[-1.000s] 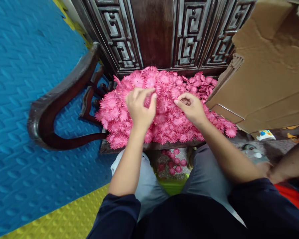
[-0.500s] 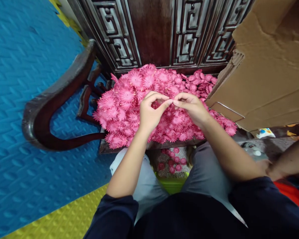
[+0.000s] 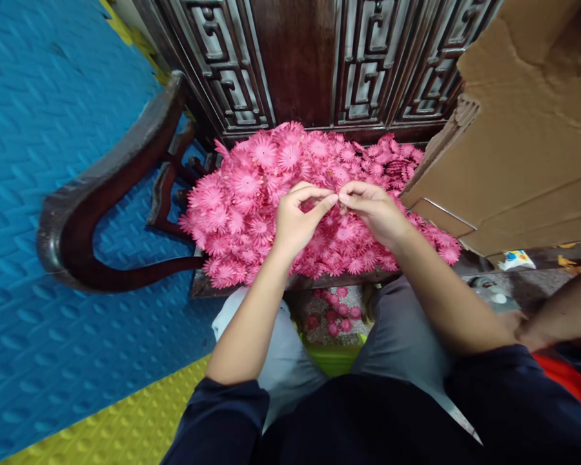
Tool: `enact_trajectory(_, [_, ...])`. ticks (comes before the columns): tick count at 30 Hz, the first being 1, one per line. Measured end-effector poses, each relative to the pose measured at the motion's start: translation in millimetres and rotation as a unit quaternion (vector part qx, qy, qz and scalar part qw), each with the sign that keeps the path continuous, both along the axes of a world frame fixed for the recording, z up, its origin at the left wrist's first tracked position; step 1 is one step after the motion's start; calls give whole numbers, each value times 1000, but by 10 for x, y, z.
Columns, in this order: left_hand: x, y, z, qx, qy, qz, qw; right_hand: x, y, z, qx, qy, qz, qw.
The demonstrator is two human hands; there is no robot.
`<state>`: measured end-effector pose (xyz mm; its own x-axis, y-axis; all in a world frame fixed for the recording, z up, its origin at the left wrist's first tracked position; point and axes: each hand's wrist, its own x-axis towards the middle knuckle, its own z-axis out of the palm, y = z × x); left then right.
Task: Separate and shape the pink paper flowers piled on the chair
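Note:
A big heap of pink paper-like flowers (image 3: 252, 187) covers the seat of a dark carved wooden chair (image 3: 300, 58). Above the middle of the heap, my left hand (image 3: 297, 219) and my right hand (image 3: 375, 210) meet fingertip to fingertip. Thumbs and forefingers pinch together at one small spot, on something too small to make out, probably a flower piece. Both wrists hover just over the flowers.
The chair's curved armrest (image 3: 101, 194) juts out left over blue floor mats (image 3: 43, 129). A large cardboard box (image 3: 523, 129) leans at the right. Fallen pink flowers (image 3: 336, 316) lie between my knees. Another person's arm (image 3: 556, 320) reaches in at the right edge.
A second ago my hands were apart, the left one reaching into the heap. They came together over the middle and now pinch at the same spot, barely shifting since half a second ago.

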<state>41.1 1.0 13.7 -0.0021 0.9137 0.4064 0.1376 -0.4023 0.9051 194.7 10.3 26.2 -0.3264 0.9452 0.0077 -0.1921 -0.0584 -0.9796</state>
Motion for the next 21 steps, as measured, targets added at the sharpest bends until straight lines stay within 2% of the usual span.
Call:
enact_trajectory(7, [-26, 38, -42, -47, -63, -16, 997, -3, 18, -42, -6, -3, -24, 1000])
enact_trajectory(10, [-34, 49, -44, -61, -86, -2, 994, 18, 41, -71, -13, -9, -39, 999])
enact_trajectory(16, [-152, 75, 23, 9, -95, 118, 989, 5, 37, -64, 4, -27, -65, 998])
enact_trajectory(19, [-346, 142, 39, 55, -85, 170, 980, 1, 42, -55, 6, -22, -72, 997])
enact_trajectory(21, [-516, 194, 39, 68, -108, 247, 961, 29, 73, -61, -10, -24, -104, 994])
